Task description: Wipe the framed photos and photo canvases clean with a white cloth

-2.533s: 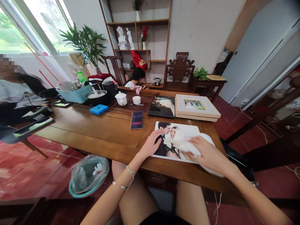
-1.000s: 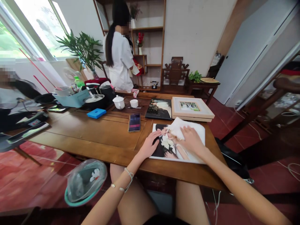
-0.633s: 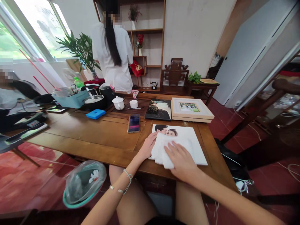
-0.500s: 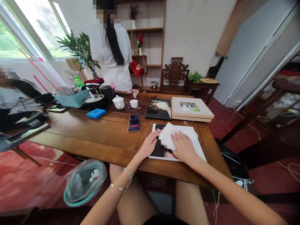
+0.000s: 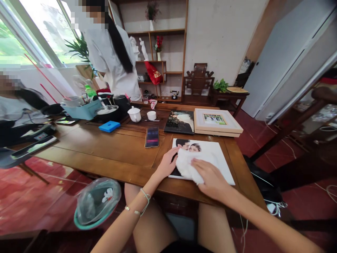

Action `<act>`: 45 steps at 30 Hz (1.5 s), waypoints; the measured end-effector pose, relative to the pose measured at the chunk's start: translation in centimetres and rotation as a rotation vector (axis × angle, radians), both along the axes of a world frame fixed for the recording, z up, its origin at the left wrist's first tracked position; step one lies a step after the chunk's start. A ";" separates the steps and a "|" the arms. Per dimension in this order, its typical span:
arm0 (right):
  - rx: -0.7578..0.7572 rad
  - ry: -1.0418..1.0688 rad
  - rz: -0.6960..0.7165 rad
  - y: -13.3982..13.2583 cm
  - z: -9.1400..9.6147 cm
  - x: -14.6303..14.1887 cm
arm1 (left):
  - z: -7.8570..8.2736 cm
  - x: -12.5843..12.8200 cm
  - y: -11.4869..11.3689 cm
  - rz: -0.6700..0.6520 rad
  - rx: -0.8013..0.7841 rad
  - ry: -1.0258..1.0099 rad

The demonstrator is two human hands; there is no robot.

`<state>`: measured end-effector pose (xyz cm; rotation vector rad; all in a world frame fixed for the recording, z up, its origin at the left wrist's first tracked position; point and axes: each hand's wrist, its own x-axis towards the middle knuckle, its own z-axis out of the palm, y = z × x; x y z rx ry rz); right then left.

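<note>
A large wedding photo print (image 5: pixel 216 154) lies flat at the near right of the wooden table (image 5: pixel 110 147). My right hand (image 5: pixel 210 179) presses a white cloth (image 5: pixel 185 163) down on the print's lower left, fingers spread over the cloth. Flat on the print's left edge rests my left hand (image 5: pixel 167 163), fingers stretched out and touching the cloth's side. A bracelet circles my left wrist.
Behind the print lie a dark photo album (image 5: pixel 180 122) and a cream framed picture (image 5: pixel 217 121). A phone (image 5: pixel 152 137), blue box (image 5: pixel 109 126), teapot (image 5: pixel 134 114), cup and pot stand farther back. A person in white (image 5: pixel 110 63) stands beyond the table; another person sits left. A lined bin (image 5: pixel 97 202) is on the floor.
My right hand slid the cloth from the print's upper part down to its lower left, uncovering the faces. The person in white has stepped to the left. My left hand stayed put.
</note>
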<state>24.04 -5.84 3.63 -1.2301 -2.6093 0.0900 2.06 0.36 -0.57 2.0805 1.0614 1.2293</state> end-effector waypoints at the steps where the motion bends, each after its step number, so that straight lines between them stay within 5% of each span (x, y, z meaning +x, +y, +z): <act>1: -0.009 0.031 -0.047 1.5 0.1 0.9 | 0.1 0.1 -0.1 0.006 0.011 0.011; 5: -0.003 0.114 -0.210 7.5 0.3 2.2 | -0.2 0.2 0.0 0.008 0.041 0.046; 12: 0.023 0.163 -0.088 12.6 0.1 -2.9 | -0.5 0.0 0.2 -0.009 0.063 0.071; 17: 0.052 0.188 0.023 12.2 -0.7 -3.1 | -0.5 -0.2 0.1 0.005 0.035 0.089; 25: 0.096 0.241 -0.176 11.4 -1.9 6.7 | 0.0 0.0 -0.1 -0.019 0.002 0.082; 28: 0.118 0.231 -0.254 9.5 -2.2 8.3 | -0.1 0.1 0.0 -0.006 0.001 0.071; 31: 0.138 0.146 -0.191 5.1 -2.3 6.6 | -0.4 0.1 0.1 0.009 0.006 0.058; 37: 0.016 0.032 0.160 -3.0 -1.2 0.1 | -0.5 -0.1 0.3 -0.020 0.006 0.017; 41: 0.009 0.095 0.149 -0.2 -1.3 1.1 | -0.4 -0.2 0.3 -0.018 -0.009 0.037; 45: 0.098 0.116 -0.103 5.8 -1.8 5.2 | -0.5 -0.1 0.3 0.000 0.005 0.048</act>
